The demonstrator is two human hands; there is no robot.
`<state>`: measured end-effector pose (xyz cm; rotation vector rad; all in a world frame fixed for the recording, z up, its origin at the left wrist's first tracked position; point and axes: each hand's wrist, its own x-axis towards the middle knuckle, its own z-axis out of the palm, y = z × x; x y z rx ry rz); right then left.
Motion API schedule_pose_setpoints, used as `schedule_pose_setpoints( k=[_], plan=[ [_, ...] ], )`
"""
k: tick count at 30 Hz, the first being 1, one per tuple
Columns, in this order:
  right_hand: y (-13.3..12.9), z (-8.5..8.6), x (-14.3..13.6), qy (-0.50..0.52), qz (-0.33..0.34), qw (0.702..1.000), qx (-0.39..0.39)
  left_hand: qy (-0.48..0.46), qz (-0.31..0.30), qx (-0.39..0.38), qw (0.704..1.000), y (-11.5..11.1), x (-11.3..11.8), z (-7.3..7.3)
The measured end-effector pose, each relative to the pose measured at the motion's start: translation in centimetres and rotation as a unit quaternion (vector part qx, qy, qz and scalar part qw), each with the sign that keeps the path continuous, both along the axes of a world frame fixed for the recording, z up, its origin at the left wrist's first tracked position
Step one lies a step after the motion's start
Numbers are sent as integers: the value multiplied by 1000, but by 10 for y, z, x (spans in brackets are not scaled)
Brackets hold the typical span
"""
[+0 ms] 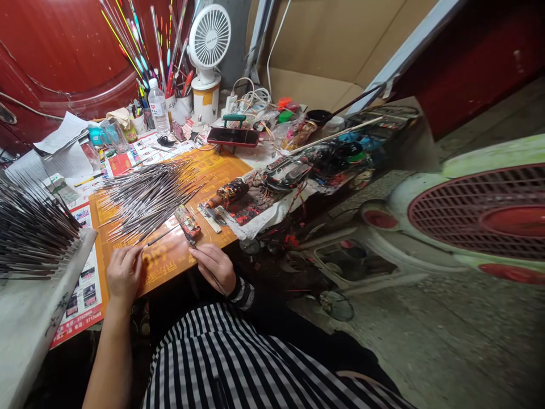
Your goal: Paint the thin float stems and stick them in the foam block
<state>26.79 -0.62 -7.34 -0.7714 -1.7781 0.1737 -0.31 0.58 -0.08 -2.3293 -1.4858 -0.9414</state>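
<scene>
Lying over the near part of the orange board (pixel 236 164), a thin dark stick (pixel 164 236) runs between the left hand (pixel 123 272) and a paint-smeared block (pixel 187 220). The left hand's fingers are drawn together just beside the stick's near end; whether they grip it, I cannot tell. Pinched in the right hand (pixel 216 268) is a slim dark tool (pixel 193 245), its tip at the block's near end. Farther on, a loose heap of thin sticks (pixel 145 196) covers much of the board. At the left, many dark sticks (pixel 36 227) stand in a pale slab (pixel 51 318). On the far side are a phone (pixel 233 137), a clear bottle (pixel 158 111) and a white fan (pixel 210 37).
</scene>
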Motion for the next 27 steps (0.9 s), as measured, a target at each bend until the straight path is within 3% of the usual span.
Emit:
schedule_pose_setpoints(
  k=[27],
  plan=[
    [2,2,0,34,-20,999,10,17,-3,6,1000,2,-1,3]
  ],
)
